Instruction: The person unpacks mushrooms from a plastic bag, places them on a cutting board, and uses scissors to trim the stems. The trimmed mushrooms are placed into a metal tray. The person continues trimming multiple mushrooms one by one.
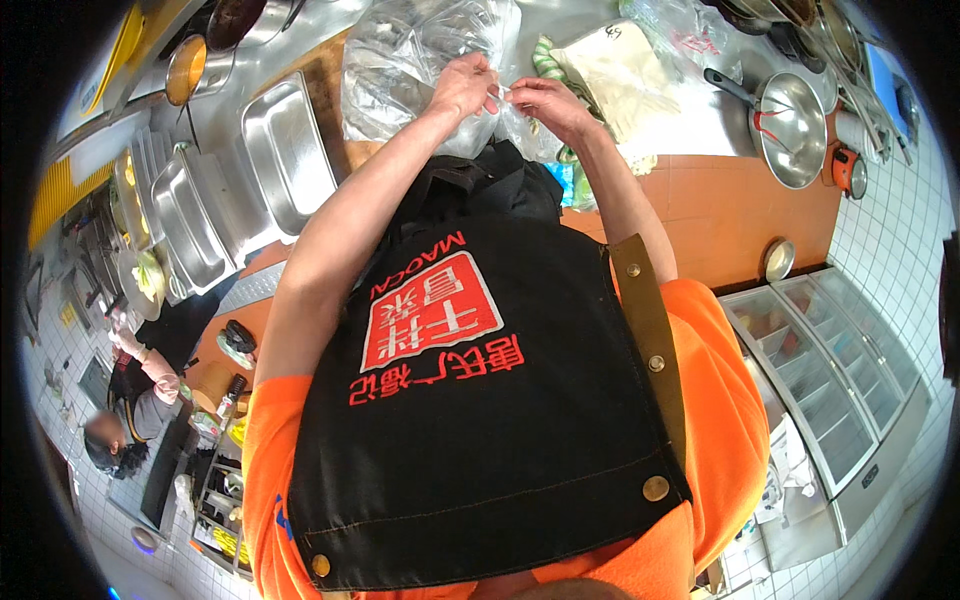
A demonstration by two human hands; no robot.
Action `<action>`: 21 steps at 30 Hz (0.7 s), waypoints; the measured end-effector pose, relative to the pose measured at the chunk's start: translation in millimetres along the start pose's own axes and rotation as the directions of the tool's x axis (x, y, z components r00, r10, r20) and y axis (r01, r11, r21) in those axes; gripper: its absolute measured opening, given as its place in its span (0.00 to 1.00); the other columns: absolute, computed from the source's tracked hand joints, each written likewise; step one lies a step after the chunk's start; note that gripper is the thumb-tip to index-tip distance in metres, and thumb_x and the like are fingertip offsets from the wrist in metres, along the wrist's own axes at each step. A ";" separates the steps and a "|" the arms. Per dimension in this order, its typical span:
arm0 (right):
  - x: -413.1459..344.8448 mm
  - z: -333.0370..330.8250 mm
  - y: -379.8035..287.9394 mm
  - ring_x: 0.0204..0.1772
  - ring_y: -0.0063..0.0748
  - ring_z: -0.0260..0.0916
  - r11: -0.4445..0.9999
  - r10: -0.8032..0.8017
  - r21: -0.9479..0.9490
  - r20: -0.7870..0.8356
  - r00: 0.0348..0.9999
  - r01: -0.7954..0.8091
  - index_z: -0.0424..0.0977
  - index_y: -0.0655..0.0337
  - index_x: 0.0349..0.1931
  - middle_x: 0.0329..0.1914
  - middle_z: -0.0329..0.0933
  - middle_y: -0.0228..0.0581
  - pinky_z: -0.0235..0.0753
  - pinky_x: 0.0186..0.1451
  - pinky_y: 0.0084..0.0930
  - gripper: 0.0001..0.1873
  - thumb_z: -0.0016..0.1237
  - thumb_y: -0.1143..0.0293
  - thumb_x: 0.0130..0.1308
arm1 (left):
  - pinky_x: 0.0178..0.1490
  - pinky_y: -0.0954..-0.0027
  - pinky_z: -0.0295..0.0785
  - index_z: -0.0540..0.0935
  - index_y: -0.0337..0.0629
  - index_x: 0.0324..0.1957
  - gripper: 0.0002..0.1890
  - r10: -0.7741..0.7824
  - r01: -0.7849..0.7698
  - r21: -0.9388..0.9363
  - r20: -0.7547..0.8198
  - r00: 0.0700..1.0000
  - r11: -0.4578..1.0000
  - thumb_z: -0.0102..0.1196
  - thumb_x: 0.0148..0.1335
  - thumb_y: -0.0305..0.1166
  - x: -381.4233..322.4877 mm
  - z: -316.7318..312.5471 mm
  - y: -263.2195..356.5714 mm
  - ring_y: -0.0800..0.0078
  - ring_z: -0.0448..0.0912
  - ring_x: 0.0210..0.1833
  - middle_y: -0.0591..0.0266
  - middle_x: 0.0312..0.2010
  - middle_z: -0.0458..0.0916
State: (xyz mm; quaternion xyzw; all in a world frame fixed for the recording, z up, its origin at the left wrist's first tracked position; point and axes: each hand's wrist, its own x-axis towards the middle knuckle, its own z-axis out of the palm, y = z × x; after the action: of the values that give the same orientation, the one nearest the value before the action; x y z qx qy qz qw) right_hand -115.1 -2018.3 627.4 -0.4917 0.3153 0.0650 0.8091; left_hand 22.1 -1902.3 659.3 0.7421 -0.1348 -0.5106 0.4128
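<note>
My left hand [466,84] and my right hand [551,106] meet at the near right edge of a large clear plastic bag [405,67] on the metal counter. The fingertips of both pinch a thin twisted piece of clear plastic between them; whether it is the bag's neck I cannot tell. To the right of my right hand lies a pale cloth-like packet [619,75] with handwriting on it. A green-and-white striped item [549,58] lies between that packet and the bag. The bag's contents are blurred by its folds.
A shallow steel pan [289,142] lies left of a wooden board [328,97], with more steel pans [199,221] beyond it. On the right are a steel wok [793,131] and a glass-doored cabinet [817,360]. A co-worker [142,397] is at the far left.
</note>
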 end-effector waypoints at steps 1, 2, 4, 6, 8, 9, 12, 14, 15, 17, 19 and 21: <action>0.8 -0.9 4.5 0.32 0.18 0.65 0.997 0.002 0.075 -0.011 1.000 -0.001 0.75 0.59 0.28 0.26 0.72 0.26 0.64 0.38 0.16 0.05 0.57 0.71 0.56 | 0.20 0.76 0.67 0.72 0.35 0.40 0.07 0.002 -0.002 0.006 0.018 1.000 1.000 0.49 0.65 0.30 1.6 -0.3 -2.7 0.76 0.78 0.21 0.58 0.29 0.81; 2.7 1.6 10.2 0.31 0.18 0.66 0.996 -0.060 0.054 -0.100 0.993 0.066 0.74 0.61 0.29 0.26 0.72 0.27 0.65 0.37 0.16 0.04 0.55 0.72 0.56 | 0.21 0.76 0.68 0.72 0.36 0.41 0.08 0.004 -0.004 0.012 0.037 0.999 1.000 0.49 0.66 0.30 1.7 -0.1 -5.5 0.76 0.78 0.22 0.57 0.29 0.81; 3.7 5.6 16.9 0.31 0.17 0.66 0.979 -0.199 -0.061 -0.135 0.971 0.192 0.74 0.61 0.30 0.26 0.72 0.27 0.65 0.37 0.16 0.03 0.53 0.74 0.58 | 0.23 0.76 0.69 0.72 0.35 0.45 0.10 -0.038 0.035 0.039 0.066 0.997 0.999 0.49 0.65 0.30 0.7 3.0 -11.4 0.76 0.79 0.24 0.58 0.31 0.81; 1.2 9.3 19.5 0.28 0.16 0.65 0.951 -0.300 -0.128 -0.151 0.942 0.282 0.73 0.62 0.31 0.26 0.72 0.27 0.64 0.32 0.16 0.02 0.52 0.76 0.58 | 0.28 0.74 0.72 0.70 0.34 0.52 0.18 -0.016 0.009 0.053 0.124 0.992 0.999 0.52 0.62 0.30 -1.6 5.8 -19.6 0.75 0.80 0.29 0.59 0.34 0.82; 3.3 6.9 23.7 0.27 0.15 0.64 0.948 -0.252 -0.247 -0.190 0.949 0.202 0.74 0.62 0.30 0.24 0.72 0.27 0.63 0.30 0.16 0.03 0.53 0.74 0.58 | 0.30 0.73 0.72 0.69 0.34 0.55 0.23 0.022 -0.022 0.002 0.151 0.988 1.000 0.54 0.59 0.31 -1.0 10.4 -35.9 0.74 0.80 0.30 0.60 0.34 0.82; 4.8 3.5 23.1 0.26 0.15 0.63 0.938 -0.235 -0.306 -0.214 0.948 0.163 0.74 0.62 0.30 0.23 0.72 0.27 0.63 0.29 0.16 0.04 0.53 0.73 0.58 | 0.30 0.72 0.73 0.69 0.34 0.57 0.25 0.047 -0.044 -0.023 0.166 0.985 0.999 0.56 0.58 0.32 0.3 12.5 -38.8 0.74 0.80 0.31 0.60 0.34 0.82; 3.1 -6.8 -12.1 0.25 0.15 0.63 0.897 0.025 -0.442 -0.017 1.000 -0.030 0.77 0.61 0.28 0.20 0.72 0.28 0.61 0.27 0.16 0.06 0.55 0.69 0.57 | 0.37 0.69 0.74 0.72 0.35 0.55 0.26 -0.007 -0.037 0.252 0.170 0.985 0.967 0.59 0.54 0.33 -2.1 20.2 -31.1 0.71 0.80 0.35 0.55 0.36 0.82; 1.9 -9.8 -33.8 0.25 0.15 0.64 0.873 0.100 -0.480 0.008 0.995 -0.084 0.78 0.61 0.28 0.19 0.72 0.28 0.61 0.28 0.16 0.07 0.57 0.67 0.56 | 0.41 0.65 0.75 0.75 0.38 0.52 0.22 0.057 -0.103 0.395 0.128 0.990 0.913 0.57 0.54 0.35 6.2 20.5 -38.8 0.66 0.81 0.38 0.52 0.36 0.82; -3.0 -11.2 -43.2 0.24 0.16 0.64 0.860 0.142 -0.497 0.016 0.990 -0.115 0.79 0.60 0.27 0.18 0.72 0.28 0.62 0.28 0.16 0.08 0.58 0.66 0.55 | 0.42 0.64 0.75 0.76 0.39 0.51 0.21 0.099 -0.143 0.435 0.121 0.988 0.889 0.56 0.55 0.34 12.6 20.7 -49.1 0.64 0.81 0.39 0.52 0.37 0.82; -8.4 -21.8 -52.3 0.30 0.18 0.70 0.867 0.114 -0.493 0.056 0.992 -0.072 0.79 0.61 0.31 0.24 0.76 0.29 0.67 0.36 0.17 0.10 0.60 0.64 0.55 | 0.44 0.62 0.74 0.77 0.42 0.49 0.18 0.181 -0.212 0.517 0.109 0.977 0.829 0.53 0.56 0.34 23.0 17.6 -62.6 0.60 0.81 0.40 0.52 0.39 0.82; -0.7 -32.5 -40.0 0.33 0.21 0.72 0.929 0.057 -0.369 0.099 0.993 -0.017 0.80 0.62 0.34 0.28 0.79 0.32 0.69 0.41 0.18 0.12 0.59 0.64 0.55 | 0.46 0.60 0.74 0.77 0.43 0.48 0.16 0.207 -0.212 0.576 0.075 0.975 0.790 0.51 0.57 0.34 18.5 17.2 -59.9 0.58 0.81 0.42 0.51 0.42 0.81; -2.2 -32.2 -32.9 0.41 0.25 0.73 0.988 0.083 -0.135 0.024 0.996 -0.079 0.78 0.66 0.40 0.37 0.78 0.36 0.70 0.48 0.23 0.15 0.58 0.64 0.58 | 0.48 0.59 0.74 0.77 0.43 0.47 0.16 0.112 -0.143 0.625 0.090 0.990 0.768 0.52 0.59 0.37 -1.1 20.8 -45.0 0.60 0.80 0.42 0.54 0.40 0.81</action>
State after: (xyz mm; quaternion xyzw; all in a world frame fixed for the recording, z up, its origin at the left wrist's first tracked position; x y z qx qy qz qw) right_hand -117.5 -2061.4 643.3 -0.5309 0.3181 0.1260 0.7753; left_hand -6.4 -1883.5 623.4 0.8140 -0.3574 -0.4246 0.1715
